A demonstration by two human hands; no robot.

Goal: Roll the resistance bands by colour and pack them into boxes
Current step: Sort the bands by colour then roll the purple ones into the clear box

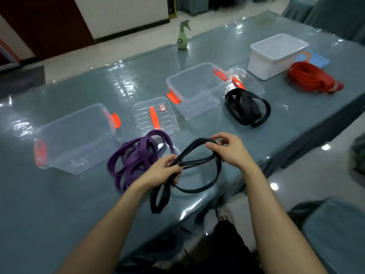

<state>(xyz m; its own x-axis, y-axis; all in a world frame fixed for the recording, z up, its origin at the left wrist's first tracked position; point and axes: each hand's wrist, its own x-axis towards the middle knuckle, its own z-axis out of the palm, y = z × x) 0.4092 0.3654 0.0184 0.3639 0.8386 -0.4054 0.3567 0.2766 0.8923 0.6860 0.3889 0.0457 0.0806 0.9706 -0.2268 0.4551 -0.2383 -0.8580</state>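
Band: long black rubber resistance band (217, 171) over the table's near edge; left hand (164, 171) grips its gathered strands, right hand (231, 149) pinches the top loop | Step: we judge rolling half done (coil loose); next, wind tighter | Around: purple band heap (136, 155) just left; black band pile (246, 107) and clear plastic box (197, 89) farther; path looks open.

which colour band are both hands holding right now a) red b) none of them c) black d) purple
c: the left hand and right hand both grip a looped black rubber resistance band, while the heap of purple rubber bands lies untouched on the table.
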